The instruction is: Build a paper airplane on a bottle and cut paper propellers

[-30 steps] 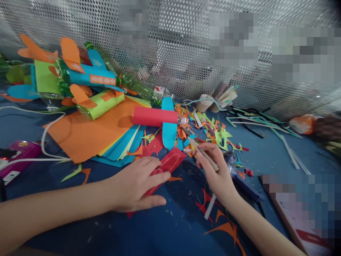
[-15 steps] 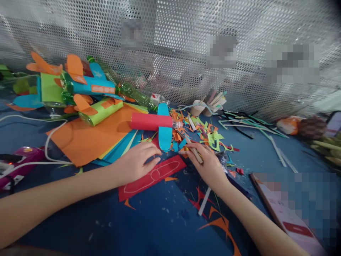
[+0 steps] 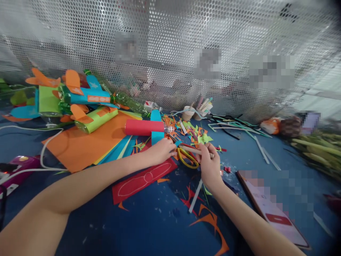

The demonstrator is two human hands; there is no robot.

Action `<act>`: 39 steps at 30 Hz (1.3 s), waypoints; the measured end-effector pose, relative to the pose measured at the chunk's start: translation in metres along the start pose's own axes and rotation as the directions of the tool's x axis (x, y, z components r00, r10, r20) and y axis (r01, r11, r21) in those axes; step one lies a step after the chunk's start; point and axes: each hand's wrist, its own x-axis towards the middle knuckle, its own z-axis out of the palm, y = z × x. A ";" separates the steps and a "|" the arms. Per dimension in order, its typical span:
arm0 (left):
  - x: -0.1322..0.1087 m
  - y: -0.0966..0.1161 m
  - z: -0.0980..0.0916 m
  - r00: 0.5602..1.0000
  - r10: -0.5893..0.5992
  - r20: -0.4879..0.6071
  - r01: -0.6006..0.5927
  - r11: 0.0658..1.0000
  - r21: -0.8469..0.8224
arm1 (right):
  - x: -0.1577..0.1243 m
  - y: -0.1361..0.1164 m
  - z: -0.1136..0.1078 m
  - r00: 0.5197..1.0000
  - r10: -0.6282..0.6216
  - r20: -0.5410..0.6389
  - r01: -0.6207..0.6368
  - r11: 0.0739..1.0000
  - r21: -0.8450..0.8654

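- Head view, my feed: dark blue table, scuffed w/ pale specks near front, bare there.
- R hand: fingers pinched on a pale stick, tip pointing L.
- L hand: fingers bent, tips beside a yellow loop handle; I can't tell if they grip anything.
- Red strip: flat on table, just below L hand & forearm, white propeller outline on it.
- Red bottle: on its side beyond L hand, w/ blue wing across it, neck facing R toward the scraps.
- L side of table: fanned paper, orange on top; green plane & blue plane at back; purple device w/ white cord.
- Back, R of ctr: 2 cups, one full of sticks; thin strips farther R.
- R side: phone lying at a slant, part blurred; husks near edge.
- Room: perforated metal mesh stands behind table, full width; shapes beyond it too blurred for me to ID.
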 end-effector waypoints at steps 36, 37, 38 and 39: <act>-0.028 -0.001 -0.019 0.975 0.000 -0.221 -0.065 0.955 -0.290 | 0.001 -0.011 0.002 0.991 0.037 0.126 -0.038 0.999 0.001; -0.028 0.000 -0.021 0.980 -0.016 -0.200 -0.048 0.948 -0.316 | 0.000 -0.012 0.002 0.990 0.022 0.138 -0.019 1.000 -0.021; -0.028 0.000 -0.022 0.984 -0.032 -0.176 -0.030 0.940 -0.340 | 0.000 -0.014 0.002 0.989 0.011 0.148 -0.005 0.999 -0.040; -0.028 0.001 -0.023 0.987 -0.046 -0.154 -0.013 0.932 -0.363 | 0.000 -0.015 0.001 0.987 0.001 0.158 0.008 0.998 -0.056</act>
